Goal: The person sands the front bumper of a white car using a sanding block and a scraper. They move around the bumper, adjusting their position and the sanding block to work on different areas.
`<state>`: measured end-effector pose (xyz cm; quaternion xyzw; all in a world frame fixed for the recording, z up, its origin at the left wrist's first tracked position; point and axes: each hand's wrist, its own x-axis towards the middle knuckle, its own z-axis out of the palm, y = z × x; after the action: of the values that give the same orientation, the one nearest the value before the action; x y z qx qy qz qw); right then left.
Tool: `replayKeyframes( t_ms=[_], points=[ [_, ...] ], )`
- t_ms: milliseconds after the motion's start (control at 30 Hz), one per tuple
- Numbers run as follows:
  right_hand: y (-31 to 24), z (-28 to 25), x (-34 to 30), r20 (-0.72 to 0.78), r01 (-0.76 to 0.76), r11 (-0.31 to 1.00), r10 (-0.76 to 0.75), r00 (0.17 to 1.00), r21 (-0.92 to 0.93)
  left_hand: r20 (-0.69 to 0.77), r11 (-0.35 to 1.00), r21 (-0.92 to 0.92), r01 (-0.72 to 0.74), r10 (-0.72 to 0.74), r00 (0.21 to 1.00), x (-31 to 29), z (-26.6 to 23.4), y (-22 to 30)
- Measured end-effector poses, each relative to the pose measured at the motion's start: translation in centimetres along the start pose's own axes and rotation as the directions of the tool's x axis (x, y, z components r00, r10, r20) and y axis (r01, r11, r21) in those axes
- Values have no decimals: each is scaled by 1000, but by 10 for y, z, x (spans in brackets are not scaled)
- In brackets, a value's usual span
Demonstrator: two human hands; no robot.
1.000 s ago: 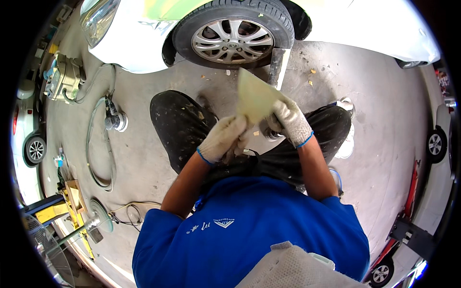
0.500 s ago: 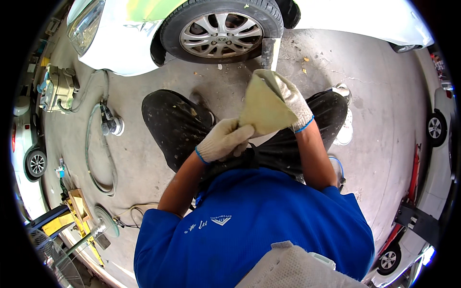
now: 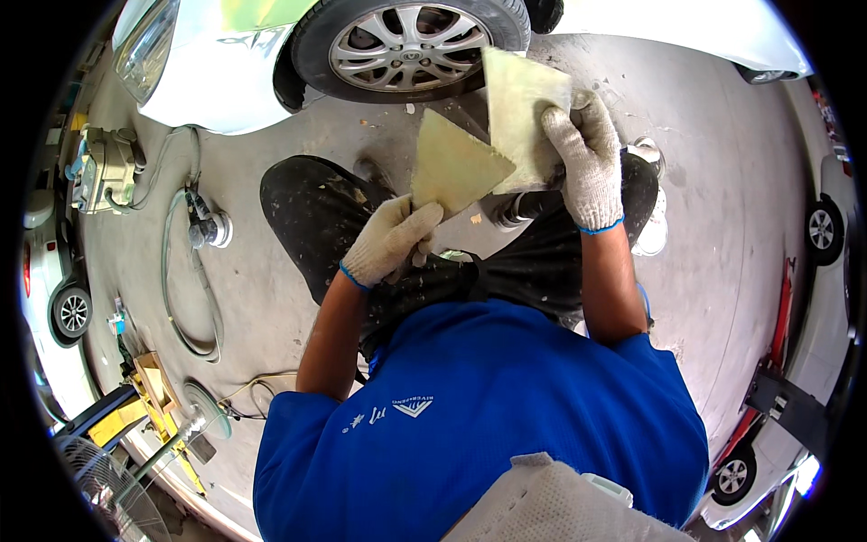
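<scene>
In my left hand [image 3: 388,239], gloved in off-white knit, is a flat triangular scraper [image 3: 459,164], gripped by its narrow lower corner, its wide edge away from me. Pale yellow, paste-like material seems to cover its face. My gloved right hand [image 3: 591,167] pinches a larger four-sided plate [image 3: 524,113] by its right edge, thumb on the front. That plate is also pale yellow, with a mottled face. The scraper's right tip overlaps the plate's lower left edge; whether they touch I cannot tell. Both are raised above the floor between my knees.
Ahead stands a white car body with green patches [image 3: 257,18] and a front wheel [image 3: 411,50]. On the left lie a round sander [image 3: 212,230], its hose [image 3: 169,298] and a boxy machine [image 3: 108,172]. A fan [image 3: 108,479] is at lower left. Parked cars line both sides.
My hands have moved apart. The right has risen with the four-sided plate, now facing me; the left has moved left, and its scraper has swung upright, away from the right glove.
</scene>
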<state>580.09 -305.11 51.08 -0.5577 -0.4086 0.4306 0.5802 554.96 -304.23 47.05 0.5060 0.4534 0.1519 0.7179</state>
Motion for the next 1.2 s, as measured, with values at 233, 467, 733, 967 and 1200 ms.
replayKeyframes(
  t_ms=[233, 467, 733, 967, 1200],
  points=[
    [17, -17, 14, 162, 115, 980, -88, 983, -164, -230, 967, -236, -96, 41, 972, 10, -11, -5],
    [19, -89, 75, -118, 270, 799, -388, 914, -537, -522, 954, -82, -290, 206, 827, -23, -51, -8],
    [-1, -131, 126, -170, 183, 926, -250, 953, -331, -712, 954, -58, -294, 167, 682, -72, -86, -32],
    [19, -143, 167, -13, 153, 741, -213, 977, -654, -665, 988, -130, -78, -29, 746, -56, -85, -42],
    [27, -156, 214, 407, 525, 94, -522, 750, -846, -675, 964, -220, -152, -38, 737, -31, -94, -39]
  ],
)
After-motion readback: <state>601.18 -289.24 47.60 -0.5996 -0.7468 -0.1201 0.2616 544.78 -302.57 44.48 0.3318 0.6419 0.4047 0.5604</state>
